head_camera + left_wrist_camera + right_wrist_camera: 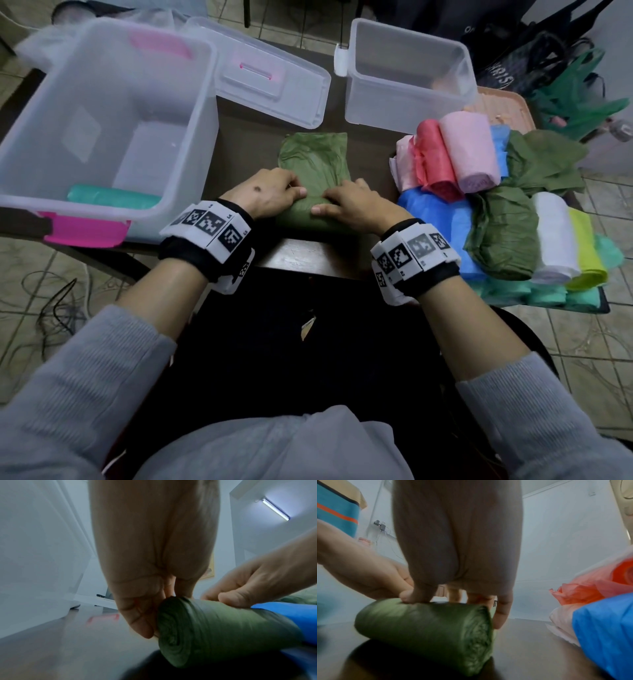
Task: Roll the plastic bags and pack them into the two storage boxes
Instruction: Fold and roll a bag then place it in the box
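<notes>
From the head view, the green bag [315, 164] lies on the dark table [301, 257] at the centre, its near end rolled up, its far part flat toward 12 o'clock. The left hand [270, 195] and right hand [352, 204] sit side by side on the rolled part, fingers curled over its top and thumbs pressed on its near face. Two clear storage boxes show: the large box [44, 144] at 10 o'clock holding one teal roll [113, 197], and the small box [404, 78] at 1 o'clock. One lid [274, 78] lies between them. At 3 o'clock is a pile of bags [496, 212]; its rolls overlap too much to count exactly.

The left wrist view adds the roll's spiral end [173, 635], with the left hand's thumb [137, 618] touching it; the right hand's thumb [236, 599] presses on top at 3 o'clock. A blue bag [291, 614] lies behind.

The right wrist view shows the opposite end [477, 639], the right hand's fingertips [501, 614] curled over the roll's far side, and one orange-red bag [590, 588] over a blue one at 3 o'clock.
</notes>
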Demonstrator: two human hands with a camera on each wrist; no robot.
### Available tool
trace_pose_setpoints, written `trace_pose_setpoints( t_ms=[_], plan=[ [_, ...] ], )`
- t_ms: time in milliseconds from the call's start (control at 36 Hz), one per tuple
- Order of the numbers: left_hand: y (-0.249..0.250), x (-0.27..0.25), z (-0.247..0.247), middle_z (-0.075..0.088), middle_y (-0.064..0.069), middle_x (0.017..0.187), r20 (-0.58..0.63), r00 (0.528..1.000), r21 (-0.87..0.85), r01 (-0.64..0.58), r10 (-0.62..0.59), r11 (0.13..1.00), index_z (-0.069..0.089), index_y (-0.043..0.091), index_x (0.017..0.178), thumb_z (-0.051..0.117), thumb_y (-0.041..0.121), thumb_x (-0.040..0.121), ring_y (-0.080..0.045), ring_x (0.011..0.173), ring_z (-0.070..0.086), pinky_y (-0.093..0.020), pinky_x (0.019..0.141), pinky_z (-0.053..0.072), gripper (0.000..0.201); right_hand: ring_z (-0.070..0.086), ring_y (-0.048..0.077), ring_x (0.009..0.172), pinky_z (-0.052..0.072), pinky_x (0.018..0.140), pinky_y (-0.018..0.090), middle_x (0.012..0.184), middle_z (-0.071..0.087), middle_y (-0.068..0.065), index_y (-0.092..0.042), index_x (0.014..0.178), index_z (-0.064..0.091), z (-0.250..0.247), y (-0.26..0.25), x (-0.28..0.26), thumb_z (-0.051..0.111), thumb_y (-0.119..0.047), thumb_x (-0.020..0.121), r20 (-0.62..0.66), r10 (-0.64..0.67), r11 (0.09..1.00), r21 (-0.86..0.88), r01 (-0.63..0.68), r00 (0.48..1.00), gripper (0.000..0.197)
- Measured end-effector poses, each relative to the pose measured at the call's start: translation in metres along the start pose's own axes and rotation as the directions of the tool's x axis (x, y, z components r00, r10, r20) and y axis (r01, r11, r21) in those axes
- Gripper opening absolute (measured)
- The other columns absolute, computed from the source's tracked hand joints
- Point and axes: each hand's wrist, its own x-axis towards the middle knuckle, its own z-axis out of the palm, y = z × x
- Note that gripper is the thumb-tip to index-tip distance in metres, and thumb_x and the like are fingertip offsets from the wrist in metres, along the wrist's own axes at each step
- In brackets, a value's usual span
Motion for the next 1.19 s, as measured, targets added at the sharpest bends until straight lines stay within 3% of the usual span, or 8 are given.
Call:
trace_pose_setpoints(
  t_ms=[56,222,444,583,694,917,1055,1194],
  plan=[
    [0.000,0.005,0.002,0.059,-0.018,0.121,0.000,1.000,0.018,0.016,-0.016,1.000,0.060,0.011,0.114,0.042,0.032,0.099,-0.032,0.112,0.053,-0.030,0.088,0.037,0.031,0.032,0.029,0.125,0.031,0.099,0.040,0.130,0.045,0.011,-0.016,0.127,0.049,0.004,-0.004,-0.005,0.052,-0.051,0.089,-0.159,-0.013,1.000,-0.023,0.010,0.987,0.052],
    [0.000,0.014,0.007,0.059,-0.022,0.115,-0.026,0.999,0.044,0.039,-0.038,0.998,0.063,0.004,0.106,0.038,0.028,0.101,-0.035,0.108,0.054,-0.032,0.085,0.038,0.035,0.043,0.027,0.112,0.039,0.094,0.040,0.116,0.053,0.010,-0.011,0.117,0.059,0.021,-0.010,-0.010,0.055,-0.032,0.092,-0.391,-0.153,0.988,-0.078,0.133,0.908,0.033],
    [-0.003,0.017,0.008,0.061,-0.021,0.112,-0.092,0.994,0.073,0.072,-0.065,0.995,0.065,0.011,0.107,0.040,0.034,0.099,-0.038,0.104,0.057,-0.039,0.090,0.045,0.035,0.038,0.029,0.124,0.035,0.101,0.039,0.134,0.043,0.011,-0.010,0.141,0.037,0.030,-0.006,-0.015,0.063,-0.029,0.087,-0.238,-0.177,0.963,-0.242,0.118,0.955,0.063],
    [0.005,0.008,0.005,0.065,-0.014,0.106,-0.265,0.957,0.106,-0.093,0.118,0.990,0.070,0.011,0.104,0.053,0.026,0.095,-0.032,0.104,0.057,-0.037,0.087,0.045,0.024,0.040,0.032,0.122,0.038,0.101,0.044,0.128,0.046,0.015,-0.010,0.138,0.041,0.020,-0.008,-0.008,0.064,-0.021,0.086,-0.167,-0.135,0.977,-0.184,0.104,0.977,0.058],
    [0.005,0.000,0.001,0.069,-0.007,0.105,-0.166,0.978,0.023,-0.126,0.128,0.992,0.071,0.019,0.106,0.061,0.034,0.089,-0.023,0.099,0.063,-0.029,0.086,0.048,0.024,0.042,0.032,0.120,0.036,0.099,0.036,0.123,0.047,0.017,-0.010,0.134,0.046,0.004,-0.009,-0.001,0.063,-0.026,0.086,-0.059,-0.118,0.980,-0.166,0.107,0.991,0.053],
    [0.006,-0.008,0.000,0.065,-0.004,0.111,-0.028,0.994,0.185,-0.097,0.104,0.978,0.061,0.027,0.118,0.086,0.026,0.059,-0.025,0.103,0.060,-0.041,0.087,0.051,0.064,0.062,0.020,0.094,0.050,0.087,0.034,0.104,0.066,0.003,-0.019,0.117,0.062,-0.011,-0.010,0.005,0.070,-0.034,0.077,0.098,-0.064,0.998,0.010,0.063,0.993,0.044],
    [0.010,-0.010,-0.005,0.067,-0.003,0.104,0.004,0.995,0.232,-0.101,0.103,0.967,0.066,0.029,0.111,0.088,0.023,0.055,-0.025,0.098,0.061,-0.037,0.083,0.051,0.061,0.055,0.014,0.085,0.042,0.075,0.023,0.101,0.064,0.001,-0.015,0.117,0.062,-0.007,-0.005,0.001,0.078,-0.033,0.071,0.077,-0.114,0.993,-0.008,0.115,0.990,0.051],
    [0.009,-0.012,-0.012,0.069,0.003,0.098,0.118,0.992,0.193,-0.063,0.041,0.979,0.069,0.028,0.108,0.089,0.024,0.057,-0.016,0.089,0.062,-0.029,0.080,0.051,0.055,0.053,0.012,0.095,0.040,0.080,0.021,0.107,0.055,-0.004,-0.017,0.124,0.051,-0.005,0.004,-0.007,0.082,-0.033,0.069,0.085,-0.106,0.988,0.121,0.095,0.991,0.066]
  ],
)
